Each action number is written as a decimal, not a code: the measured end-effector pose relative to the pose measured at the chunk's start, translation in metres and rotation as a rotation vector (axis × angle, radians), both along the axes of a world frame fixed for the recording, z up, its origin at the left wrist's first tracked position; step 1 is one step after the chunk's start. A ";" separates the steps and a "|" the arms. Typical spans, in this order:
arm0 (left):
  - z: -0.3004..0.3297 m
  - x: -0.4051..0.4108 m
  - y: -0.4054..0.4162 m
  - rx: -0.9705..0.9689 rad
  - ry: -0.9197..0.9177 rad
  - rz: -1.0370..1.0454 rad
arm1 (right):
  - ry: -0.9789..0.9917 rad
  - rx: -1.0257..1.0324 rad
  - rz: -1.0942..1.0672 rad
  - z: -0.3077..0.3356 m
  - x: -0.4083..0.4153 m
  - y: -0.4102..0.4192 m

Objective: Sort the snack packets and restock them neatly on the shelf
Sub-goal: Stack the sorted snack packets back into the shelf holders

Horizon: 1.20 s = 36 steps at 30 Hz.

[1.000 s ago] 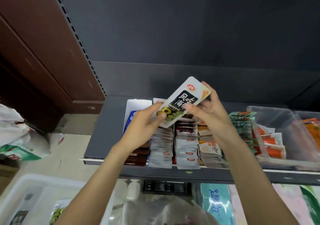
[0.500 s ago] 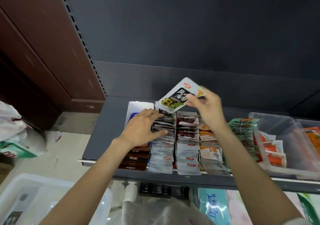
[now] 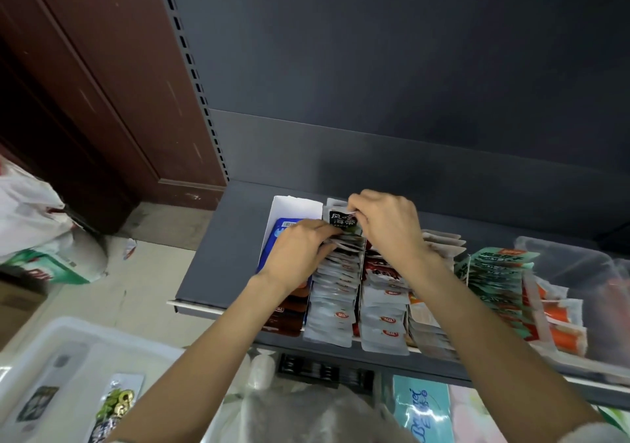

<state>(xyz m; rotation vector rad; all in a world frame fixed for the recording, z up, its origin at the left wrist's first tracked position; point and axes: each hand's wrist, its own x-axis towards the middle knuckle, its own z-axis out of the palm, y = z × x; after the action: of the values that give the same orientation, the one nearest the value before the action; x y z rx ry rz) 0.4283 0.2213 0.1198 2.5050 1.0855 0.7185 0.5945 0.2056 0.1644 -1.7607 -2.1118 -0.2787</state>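
Note:
A white and black snack packet (image 3: 342,219) stands at the back of the silver packet row (image 3: 335,289) on the dark shelf (image 3: 221,255). My right hand (image 3: 385,224) pinches its top edge from above. My left hand (image 3: 300,255) presses its fingers against the upright packets of that row just in front of the packet. Further rows of silver, red and beige packets (image 3: 383,306) fill the shelf to the right, partly hidden by my right forearm.
A white cardboard box (image 3: 293,204) with a blue packet (image 3: 279,234) sits left of the rows. Green packets (image 3: 494,272) and clear bins with orange packets (image 3: 559,320) lie to the right. A white tub (image 3: 61,347) with loose packets stands lower left.
My right hand has lowered the packet from above the shelf into the back of the silver row. My left hand let go of it and moved onto the row's packets.

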 end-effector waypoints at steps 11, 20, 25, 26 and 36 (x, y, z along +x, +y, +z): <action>0.017 -0.013 -0.034 -0.091 -0.004 0.212 | 0.200 -0.031 -0.081 0.001 0.009 -0.025; 0.030 -0.138 -0.178 -0.098 -0.571 0.889 | 0.589 -0.125 0.417 -0.006 -0.097 -0.112; -0.041 -0.262 -0.246 -0.460 -0.020 1.116 | 0.253 -0.719 0.634 -0.060 -0.185 -0.136; -0.055 -0.285 -0.256 -0.508 0.082 1.162 | 0.172 -0.809 0.674 -0.074 -0.203 -0.138; -0.135 -0.405 -0.246 -0.526 0.350 1.344 | -0.011 -0.922 0.793 -0.201 -0.385 -0.115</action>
<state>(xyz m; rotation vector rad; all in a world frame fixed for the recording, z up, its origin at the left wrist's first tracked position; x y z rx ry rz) 0.0233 -0.0249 -0.0149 1.2184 2.6448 0.1518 0.2094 0.0903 -0.0363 -1.0450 -2.9661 1.0318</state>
